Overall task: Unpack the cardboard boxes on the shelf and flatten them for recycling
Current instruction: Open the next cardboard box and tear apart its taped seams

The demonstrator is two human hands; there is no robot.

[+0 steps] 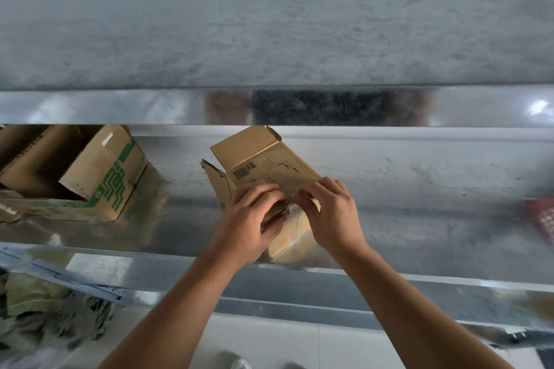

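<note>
A small brown cardboard box (263,165) with a barcode label lies on the steel shelf (419,189), its far flaps open. My left hand (248,219) grips the near end of the box, thumb under its edge. My right hand (329,213) pinches the near flap edge beside it, fingers curled. A larger open box with green print (99,177) stands on the same shelf to the left, apart from both hands.
A red item (542,219) lies at the shelf's right edge, blurred. The upper shelf's front rail (120,108) hangs above the boxes. A lower shelf at bottom left holds crumpled green-grey material (36,308). White floor tiles show between my forearms.
</note>
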